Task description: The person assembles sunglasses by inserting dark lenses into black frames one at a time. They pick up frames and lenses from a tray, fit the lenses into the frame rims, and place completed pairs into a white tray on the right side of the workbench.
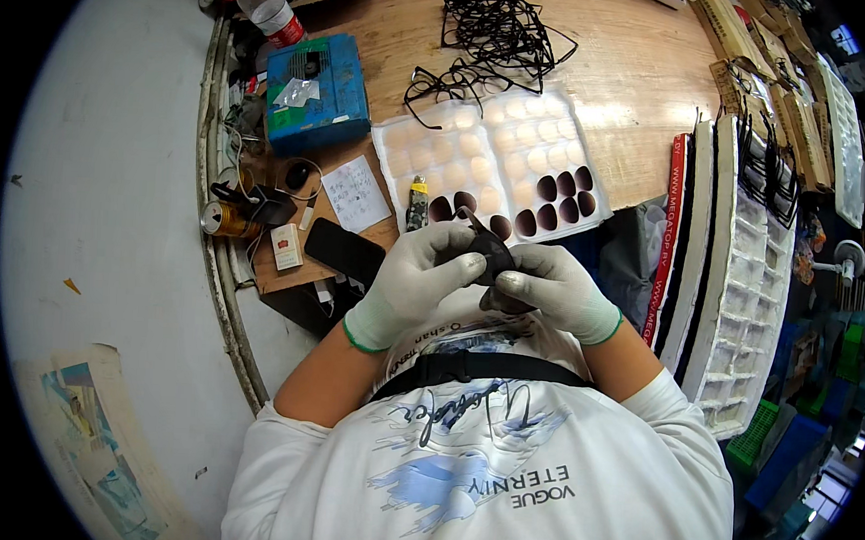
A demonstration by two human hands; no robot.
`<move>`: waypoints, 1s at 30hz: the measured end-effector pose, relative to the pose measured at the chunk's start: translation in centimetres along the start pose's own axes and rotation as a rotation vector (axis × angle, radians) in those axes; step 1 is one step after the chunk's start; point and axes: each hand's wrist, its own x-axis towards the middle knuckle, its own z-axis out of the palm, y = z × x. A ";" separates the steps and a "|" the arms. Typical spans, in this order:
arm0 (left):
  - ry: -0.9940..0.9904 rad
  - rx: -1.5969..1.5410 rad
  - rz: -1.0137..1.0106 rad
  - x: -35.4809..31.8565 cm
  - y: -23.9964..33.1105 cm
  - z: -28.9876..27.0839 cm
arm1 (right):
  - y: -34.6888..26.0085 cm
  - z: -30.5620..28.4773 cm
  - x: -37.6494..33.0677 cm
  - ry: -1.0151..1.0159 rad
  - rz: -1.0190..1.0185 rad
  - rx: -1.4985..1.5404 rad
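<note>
Eyewear workshop, by the look: tangled black spectacle frames point(498, 41) on far side of wooden workbench point(630, 55), dark lenses point(547, 188) in pocketed tray point(484, 171) nearer, white compartment tray point(748, 287) right, green plastic basket point(755, 431) beyond.

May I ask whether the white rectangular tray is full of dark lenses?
Only partly: dark lenses sit toward the near side of the white rectangular tray; its farther hollows look pale.

Off-white gloves point(410, 284) with green cuffs point(601, 330), black eyewear point(493, 258), dark brown lenses point(525, 222), blue-and-green box point(341, 104), wood-grained tabletop point(633, 75).
</note>
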 end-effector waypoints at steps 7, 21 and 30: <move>0.086 0.162 0.078 -1.1 -1.4 0.3 | 0.3 1.1 -1.1 0.156 -0.252 -0.483; 0.033 -0.039 0.130 -0.6 -2.1 2.3 | -1.3 0.6 -1.2 0.130 -0.446 -0.726; 0.035 0.364 0.278 0.1 -2.3 -0.1 | -1.3 0.0 -0.9 0.059 -0.337 -0.687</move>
